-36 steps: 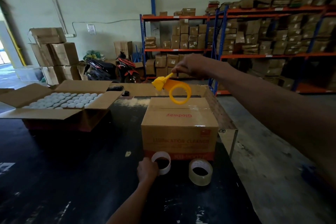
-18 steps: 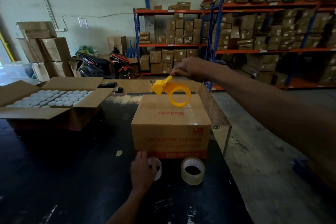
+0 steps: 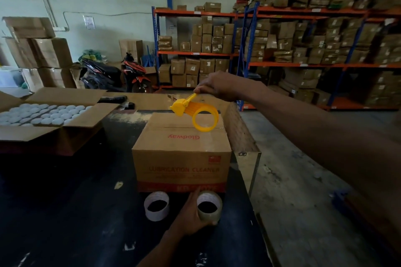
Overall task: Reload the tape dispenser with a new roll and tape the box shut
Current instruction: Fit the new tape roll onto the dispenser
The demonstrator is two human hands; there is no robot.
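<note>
At the near edge of a dark tabletop (image 3: 65,212) in a warehouse, seen from the head camera, a person's left hand (image 3: 192,215) reaches forward from the bottom of the frame and wraps around the left side of a clear tape roll (image 3: 209,207), fingers curled against its wall while the roll stands on its flat side on the tabletop. Just beside it to the left stands an empty white cardboard core (image 3: 156,206), apart from the hand. Both rings sit directly in front of a closed cardboard box (image 3: 182,158) printed "LUBRICATION CLEANER", which stands toward the tabletop's right edge. The right arm stretches out long from the right of the frame, and the right hand (image 3: 219,85) pinches the handle of a yellow tape dispenser (image 3: 196,112) between closed fingers, holding it tilted in the air above the box's far top edge, its round hub bare. Toward the tabletop's left edge lies an open carton of white caps (image 3: 43,112). Behind, orange-and-blue shelving (image 3: 249,54) holds stacked cartons, and a motorcycle (image 3: 117,76) is parked by the wall.
</note>
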